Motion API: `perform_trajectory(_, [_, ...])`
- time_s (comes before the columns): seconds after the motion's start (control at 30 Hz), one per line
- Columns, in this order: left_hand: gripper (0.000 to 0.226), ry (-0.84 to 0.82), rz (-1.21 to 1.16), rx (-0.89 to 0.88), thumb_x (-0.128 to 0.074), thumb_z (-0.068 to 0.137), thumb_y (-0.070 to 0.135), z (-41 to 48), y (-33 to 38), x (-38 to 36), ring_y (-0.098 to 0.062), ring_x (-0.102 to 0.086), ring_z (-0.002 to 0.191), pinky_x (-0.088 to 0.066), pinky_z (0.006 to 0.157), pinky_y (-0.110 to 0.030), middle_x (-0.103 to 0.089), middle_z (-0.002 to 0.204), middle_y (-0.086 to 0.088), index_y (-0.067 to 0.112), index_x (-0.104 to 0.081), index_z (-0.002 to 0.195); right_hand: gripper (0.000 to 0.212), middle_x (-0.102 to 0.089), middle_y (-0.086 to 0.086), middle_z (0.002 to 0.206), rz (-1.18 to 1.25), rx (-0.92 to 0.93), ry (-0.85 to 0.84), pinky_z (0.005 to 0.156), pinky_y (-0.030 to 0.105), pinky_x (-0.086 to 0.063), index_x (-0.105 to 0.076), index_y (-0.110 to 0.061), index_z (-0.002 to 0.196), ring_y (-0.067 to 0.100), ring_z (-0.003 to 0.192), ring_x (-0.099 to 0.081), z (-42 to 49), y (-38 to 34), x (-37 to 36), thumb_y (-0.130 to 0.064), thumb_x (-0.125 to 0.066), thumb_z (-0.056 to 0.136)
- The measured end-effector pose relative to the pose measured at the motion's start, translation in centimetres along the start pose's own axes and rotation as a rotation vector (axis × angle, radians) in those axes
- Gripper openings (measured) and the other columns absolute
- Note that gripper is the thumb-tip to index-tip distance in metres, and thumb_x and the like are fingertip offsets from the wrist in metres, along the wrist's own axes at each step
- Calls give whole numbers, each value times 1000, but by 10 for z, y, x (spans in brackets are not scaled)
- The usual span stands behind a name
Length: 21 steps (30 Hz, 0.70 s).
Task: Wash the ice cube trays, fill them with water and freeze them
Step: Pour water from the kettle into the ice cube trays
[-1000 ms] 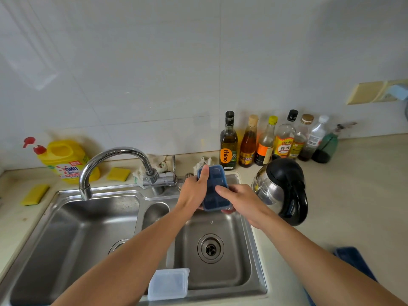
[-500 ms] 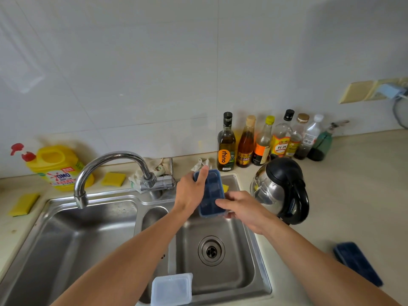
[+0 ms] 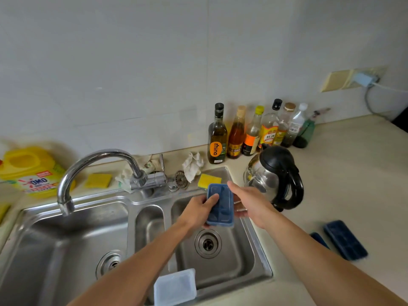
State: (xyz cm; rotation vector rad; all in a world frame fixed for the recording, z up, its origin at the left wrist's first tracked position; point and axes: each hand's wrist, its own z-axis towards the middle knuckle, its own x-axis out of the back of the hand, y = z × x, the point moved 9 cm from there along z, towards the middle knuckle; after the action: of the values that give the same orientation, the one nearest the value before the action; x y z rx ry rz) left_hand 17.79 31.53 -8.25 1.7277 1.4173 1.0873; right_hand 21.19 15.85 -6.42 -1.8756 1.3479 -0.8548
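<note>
- Blue ice cube tray (image 3: 220, 205): held in the air over the right basin of the stainless steel sink (image 3: 261, 255). It is above and behind the drain strainer (image 3: 207, 243), with its compartments facing the camera and its long axis running away from the person.
- Left hand (image 3: 198, 210): clamped on the tray's left side, with the thumb lying across the top face and the fingers curled beneath.
- Right hand (image 3: 250, 202): at the tray's right edge, back of the hand uppermost and fingers extended rather than curled. The fingertips are blurred, so contact with the tray cannot be confirmed.
- Second blue ice cube tray (image 3: 345, 239): lying flat on the countertop (image 3: 353, 184) to the right of the sink, well apart from the hands. A further dark blue item (image 3: 319, 240) lies just beside it, mostly hidden by the right forearm.
- Translucent plastic lid (image 3: 175, 287): resting on the sink's front rim.
- Faucet (image 3: 92, 164): spout turned over the left basin, with no water visible.
- Yellow sponge (image 3: 209, 180): on the sink's rear ledge, just behind the held tray. A crumpled white cloth (image 3: 193, 165) lies beside it.
- Electric kettle (image 3: 276, 175): on the countertop just right of the sink.
- Row of bottles (image 3: 254, 131): standing against the tiled wall behind the kettle.
- Yellow detergent jug (image 3: 31, 173): at the far left, by the wall.
</note>
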Motion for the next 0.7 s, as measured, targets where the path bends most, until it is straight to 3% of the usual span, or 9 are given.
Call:
perform_trajectory(0.13, [37,-89,-10,-14,-50,104,44,-9,-5,-18,-20,-69,61,-50,47,-25,-78,90,-13,13,-68,106,24,-76,14,93,41,19,78,64,31,-60,-72,-11,98,25,83,-74,-3,4,5,-33,-65,100])
perform_trajectory(0.23, [38,-94,-21,-17,-49,104,45,-13,-3,-29,-20,-68,60,-49,47,-25,-77,90,-15,11,-68,107,21,-76,18,94,60,41,112,69,34,-61,-72,-12,95,27,84,-74,-10,7,16,-32,-66,99])
perform_trajectory(0.43, [36,-19,-69,-39,-52,103,45,-16,14,-74,-18,-71,63,-51,48,-27,-78,88,-11,14,-69,105,26,-74,8,103,41,41,23,74,36,-63,-68,-20,111,24,91,-75,-35,16,61,-43,-60,101])
perform_trajectory(0.53, [38,8,-89,-60,-52,102,46,-17,29,-114,-12,-72,64,-50,49,-22,-78,87,-5,12,-69,105,26,-73,5,108,17,44,-24,68,32,-62,-65,-21,115,20,88,-76,-49,32,100,-42,-64,99])
perform_trajectory(0.7, [37,-8,-78,-82,-53,100,51,-16,54,-209,-10,-74,72,-56,55,-26,-76,93,-2,18,-67,104,24,-72,9,106,-7,70,101,62,31,-60,-62,-14,112,24,89,-75,-63,64,201,-27,-72,94])
